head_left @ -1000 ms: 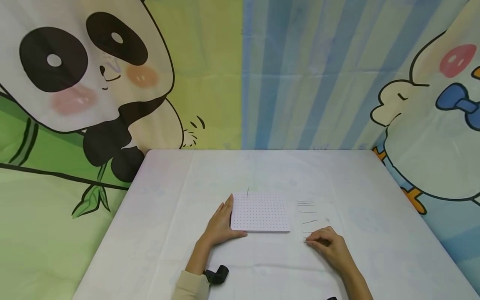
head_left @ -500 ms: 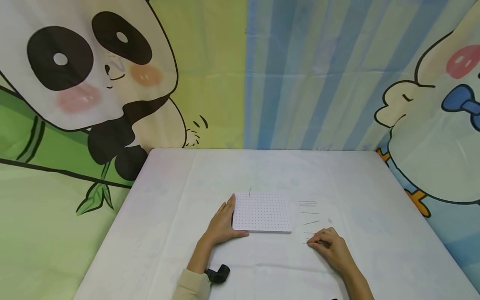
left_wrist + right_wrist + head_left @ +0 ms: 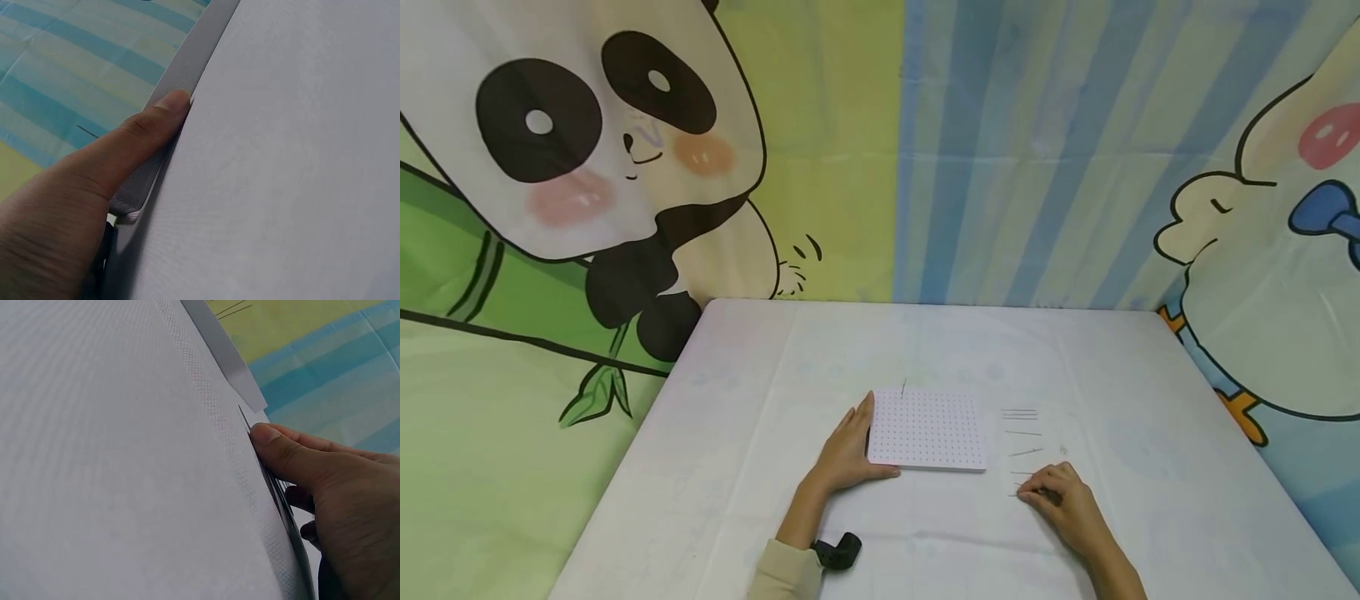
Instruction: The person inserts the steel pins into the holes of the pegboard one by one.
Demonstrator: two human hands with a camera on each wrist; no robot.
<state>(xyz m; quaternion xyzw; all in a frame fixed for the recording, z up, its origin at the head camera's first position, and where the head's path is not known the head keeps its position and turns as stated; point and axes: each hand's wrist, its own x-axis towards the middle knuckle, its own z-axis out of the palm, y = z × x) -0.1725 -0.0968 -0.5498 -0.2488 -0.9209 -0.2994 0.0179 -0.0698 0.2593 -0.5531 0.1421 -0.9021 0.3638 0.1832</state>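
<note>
A white square pegboard (image 3: 928,429) with rows of small holes lies on the table. One thin dark pin (image 3: 903,387) stands upright near its far left edge. My left hand (image 3: 842,450) steadies the board, straight fingers along its left side and thumb against the front edge; in the left wrist view the thumb (image 3: 147,131) presses that edge. To the right of the board, my right hand (image 3: 1067,508) pinches between thumb and forefinger at a thin metal pin (image 3: 243,416), low on the cloth. Part of that pin is hidden by the fingertips.
Several thin pins (image 3: 1019,414) lie in a loose column between the board and my right hand, mostly sideways. White cloth (image 3: 760,500) covers the table. A printed curtain (image 3: 820,167) hangs behind the far table edge.
The head view has shifted slightly, so everything sits a little right and lower. Both hands stay almost where they were, the left at the board and the right at the pins.
</note>
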